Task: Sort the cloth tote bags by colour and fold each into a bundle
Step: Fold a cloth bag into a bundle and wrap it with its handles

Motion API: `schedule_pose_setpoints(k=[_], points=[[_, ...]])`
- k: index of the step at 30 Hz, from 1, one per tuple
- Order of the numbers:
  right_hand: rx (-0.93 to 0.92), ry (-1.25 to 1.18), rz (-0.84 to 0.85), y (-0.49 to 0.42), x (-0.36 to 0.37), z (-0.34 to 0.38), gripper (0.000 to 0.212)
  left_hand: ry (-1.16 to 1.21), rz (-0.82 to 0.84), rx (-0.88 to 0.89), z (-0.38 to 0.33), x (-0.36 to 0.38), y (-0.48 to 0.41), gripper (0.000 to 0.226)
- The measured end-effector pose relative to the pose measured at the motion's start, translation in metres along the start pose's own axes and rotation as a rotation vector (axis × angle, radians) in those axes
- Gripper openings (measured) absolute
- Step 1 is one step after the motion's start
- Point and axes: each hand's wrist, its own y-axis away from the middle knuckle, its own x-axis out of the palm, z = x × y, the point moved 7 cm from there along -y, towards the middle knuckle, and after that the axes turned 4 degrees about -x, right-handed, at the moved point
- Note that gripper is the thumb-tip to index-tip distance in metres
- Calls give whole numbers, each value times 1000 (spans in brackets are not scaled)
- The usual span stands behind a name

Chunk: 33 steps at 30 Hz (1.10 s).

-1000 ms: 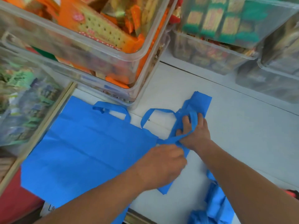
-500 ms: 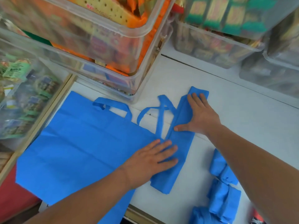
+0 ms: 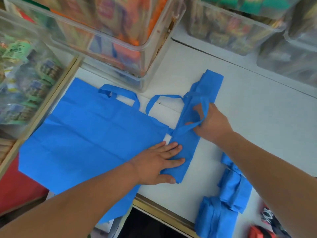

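Observation:
A blue tote bag folded into a long narrow strip (image 3: 197,117) lies slantwise on the white counter (image 3: 257,127). My left hand (image 3: 159,164) presses flat on the strip's near end, fingers straight. My right hand (image 3: 208,123) grips one of the strip's handle straps over its middle; the other handle loop (image 3: 163,98) lies to the left. A second blue tote bag (image 3: 89,138) is spread flat on the left, its handle (image 3: 118,91) toward the bins. Several folded blue bundles (image 3: 229,193) lie near the front right, partly behind my right forearm.
Clear plastic bins of packaged snacks stand at the back left (image 3: 109,31) and back right (image 3: 240,26). A glass case (image 3: 22,69) with a wooden frame borders the left. The counter's front edge (image 3: 163,212) runs below. A red and black item (image 3: 264,225) lies at the bottom right.
My right hand left the strip's far end, came back to its middle and took hold of a handle strap. My left hand stays flat on the near end. The view shifted down a little.

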Motion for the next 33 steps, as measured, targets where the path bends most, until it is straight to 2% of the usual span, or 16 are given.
schedule_pose_setpoints(k=[2,4,6,7,12,13,16,17,20,22,24,26,29,32,33], points=[[-97,-4,71,25,11,5,60,-79,35,-25,-3,2,0,78],[-240,-87,-13,50,10,11,52,-181,74,-26,-7,2,1,87],[-331,-95,-69,68,11,16,44,-202,66,-38,-9,1,1,83],[-333,-102,-44,73,14,17,44,-174,48,-54,-10,-2,1,76],[-352,-169,290,107,38,28,81,180,54,-209,-22,-27,-3,55],[-344,-183,316,113,42,28,81,265,63,-252,-24,-34,-3,54],[-296,-364,176,124,36,26,45,517,153,-367,-35,-49,-1,52],[-270,-413,151,127,35,23,40,551,181,-378,-41,-53,-1,53],[-197,-526,200,133,36,17,39,738,158,-389,-52,-67,-8,59],[-162,-619,205,136,32,15,55,831,133,-387,-50,-73,-17,54],[-100,-629,199,136,22,14,63,738,138,-413,-43,-75,-26,60],[-36,-622,235,132,16,12,59,593,100,-479,-30,-82,-34,66],[46,-638,265,118,13,8,38,473,-136,-564,-16,-112,-30,66],[98,-586,262,104,12,2,44,421,-306,-619,-1,-126,-18,74],[141,-579,270,100,10,1,36,392,-349,-649,6,-127,-13,70]])
